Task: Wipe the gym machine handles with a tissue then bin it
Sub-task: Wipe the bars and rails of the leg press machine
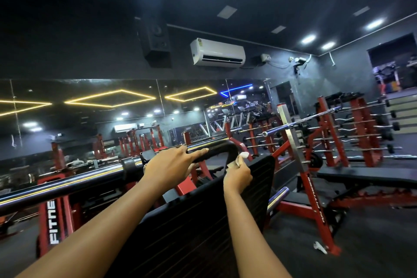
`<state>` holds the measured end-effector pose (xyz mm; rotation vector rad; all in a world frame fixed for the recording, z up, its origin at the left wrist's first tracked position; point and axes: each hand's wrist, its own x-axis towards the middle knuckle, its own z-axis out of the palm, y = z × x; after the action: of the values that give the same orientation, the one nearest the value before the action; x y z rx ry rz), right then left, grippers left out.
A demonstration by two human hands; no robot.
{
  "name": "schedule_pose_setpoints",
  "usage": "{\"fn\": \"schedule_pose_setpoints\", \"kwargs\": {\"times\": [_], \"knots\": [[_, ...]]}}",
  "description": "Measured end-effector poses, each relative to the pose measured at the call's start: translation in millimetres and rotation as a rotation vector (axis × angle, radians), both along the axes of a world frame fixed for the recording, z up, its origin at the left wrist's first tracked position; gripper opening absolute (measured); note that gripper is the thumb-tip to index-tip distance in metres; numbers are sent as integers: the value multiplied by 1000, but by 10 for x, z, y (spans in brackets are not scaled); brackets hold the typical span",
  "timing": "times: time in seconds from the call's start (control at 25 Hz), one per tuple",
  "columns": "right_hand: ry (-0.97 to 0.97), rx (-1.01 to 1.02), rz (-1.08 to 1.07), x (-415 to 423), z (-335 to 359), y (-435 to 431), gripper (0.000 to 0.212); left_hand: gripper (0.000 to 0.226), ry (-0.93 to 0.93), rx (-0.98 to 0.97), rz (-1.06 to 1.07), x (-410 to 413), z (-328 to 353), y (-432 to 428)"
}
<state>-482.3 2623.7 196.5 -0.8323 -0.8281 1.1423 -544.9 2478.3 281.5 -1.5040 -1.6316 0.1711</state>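
Lowest in the frame: two bare forearms rising from the bottom edge toward the centre. Beneath them, a dark ribbed bench pad [203, 221], tilted, filling the lower middle.

Centre: left hand [171, 166] laid over the black handle [216, 150], fingers stretched along its top, thumb tucked under, loosely wrapped rather than clenched. Just right of it, right hand [237, 175] closed in a pinch around a small white tissue [239, 159], crumpled, its upper end poking above the fingertips. Tissue pressed against or just beside the right end of the handle, where the black grip bends downward; actual contact hard to tell.

Left of centre: a chrome barbell [67, 184] running from the lower left edge up toward the hands, crossing behind the left wrist. Below it, a red machine frame [55, 221] with white lettering, partly cut off.

Lower right: a small white object [319, 247] on the dark floor beside the foot of a red upright rack [316, 198]. Flat black bench [361, 176] at the right, behind that upright.

Farther back, right of centre: red racks [361, 133] loaded with barbells and curl bars.

Left half, middle height: a wall mirror [90, 115] reflecting yellow diamond-shaped light strips and more red equipment.

Upper centre: a white air conditioner [217, 53] on the dark wall, a black speaker [156, 45] to its left. Top right: bright ceiling lights [327, 39] in a black ceiling.
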Motion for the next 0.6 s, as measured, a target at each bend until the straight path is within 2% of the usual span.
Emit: {"fn": "schedule_pose_setpoints", "kwargs": {"times": [0.08,0.2,0.4,0.48,0.6], "knots": [[183,-56,70,-90,121,-66,30,55,-11,-6,-23,10,5,-21],[409,-29,241,-182,265,-244,33,56,-75,9,-90,-18,8,-109],[327,53,284,-65,161,-722,37,45,-306,184,-295,-157,-130,-463],[318,69,301,-35,67,-720,36,46,-307,233,-350,-237,-236,-559],[443,43,344,-14,126,-511,40,52,-310,255,-364,-324,-325,-589]]}}
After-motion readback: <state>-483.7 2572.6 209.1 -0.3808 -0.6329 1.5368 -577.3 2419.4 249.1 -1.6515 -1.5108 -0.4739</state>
